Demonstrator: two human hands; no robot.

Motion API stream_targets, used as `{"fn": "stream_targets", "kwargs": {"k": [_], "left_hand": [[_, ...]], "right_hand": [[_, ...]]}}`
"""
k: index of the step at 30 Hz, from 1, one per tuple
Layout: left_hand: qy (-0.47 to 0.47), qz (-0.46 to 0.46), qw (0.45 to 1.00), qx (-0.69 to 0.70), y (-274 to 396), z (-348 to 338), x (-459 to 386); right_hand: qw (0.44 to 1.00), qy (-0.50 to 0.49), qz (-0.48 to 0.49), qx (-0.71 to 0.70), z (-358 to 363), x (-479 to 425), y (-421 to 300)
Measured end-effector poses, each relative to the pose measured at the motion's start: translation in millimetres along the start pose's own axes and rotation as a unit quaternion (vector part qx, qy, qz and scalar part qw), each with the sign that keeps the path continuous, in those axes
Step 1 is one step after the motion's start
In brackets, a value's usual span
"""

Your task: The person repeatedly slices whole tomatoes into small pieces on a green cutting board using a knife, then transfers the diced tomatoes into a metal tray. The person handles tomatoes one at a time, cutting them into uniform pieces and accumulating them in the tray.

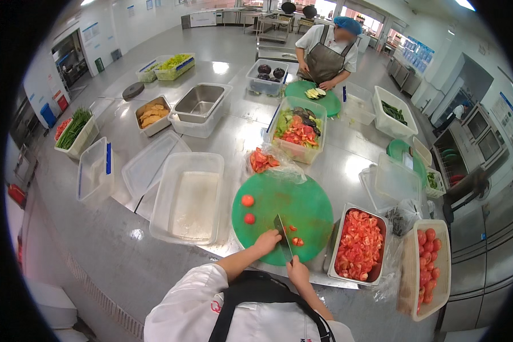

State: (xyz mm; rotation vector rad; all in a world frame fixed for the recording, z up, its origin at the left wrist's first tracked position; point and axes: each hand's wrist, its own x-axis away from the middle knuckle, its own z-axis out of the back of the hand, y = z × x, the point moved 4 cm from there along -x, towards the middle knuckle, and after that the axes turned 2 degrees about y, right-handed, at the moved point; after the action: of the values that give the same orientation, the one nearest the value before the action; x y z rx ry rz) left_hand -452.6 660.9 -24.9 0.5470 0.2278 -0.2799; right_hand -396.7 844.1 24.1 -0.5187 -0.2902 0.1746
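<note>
My right hand [298, 270] is closed round the handle of a cleaver [284, 239], whose blade stands on a round green cutting board [312, 201]. Against the blade's left side, my left hand [268, 240] has its fingers curled; whether a tomato is under them cannot be told. Cut tomato pieces [297, 242] lie right of the blade. Two whole tomatoes [248, 200] rest on the board's left part. A steel pan of chopped tomatoes [359, 246] stands to the right, and a plastic bag with tomato pieces [263, 160] touches the board's far edge.
An empty plastic tub [187, 201] stands left of the board. At far right is a basket of whole tomatoes [427, 265]. Beyond the board stands a tub of mixed cut vegetables [299, 128]. A co-worker [329, 53] cuts at another green board [295, 90] across the steel table.
</note>
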Motion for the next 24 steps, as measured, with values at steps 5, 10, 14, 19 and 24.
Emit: {"fn": "stream_targets", "kwargs": {"k": [5,10,14,19,24], "left_hand": [[0.028,0.020,0.999,-0.021,-9.1,10.8,17.1],[0.059,0.094,0.989,-0.098,-15.0,0.1,15.1],[0.062,0.160,0.985,-0.037,-17.2,-6.2,14.2],[0.082,0.178,0.980,0.026,-23.4,0.4,18.7],[0.076,0.221,0.971,0.044,-21.0,4.8,20.2]], "right_hand": [[1.000,-0.005,0.000,-0.015,1.0,0.4,-1.1],[1.000,-0.015,0.005,-0.015,0.5,15.5,13.1],[0.998,0.012,0.014,-0.053,0.5,19.3,17.9],[0.999,0.012,-0.008,-0.051,15.7,25.8,-0.3],[0.999,0.005,0.026,-0.022,7.9,25.3,-3.6]]}}
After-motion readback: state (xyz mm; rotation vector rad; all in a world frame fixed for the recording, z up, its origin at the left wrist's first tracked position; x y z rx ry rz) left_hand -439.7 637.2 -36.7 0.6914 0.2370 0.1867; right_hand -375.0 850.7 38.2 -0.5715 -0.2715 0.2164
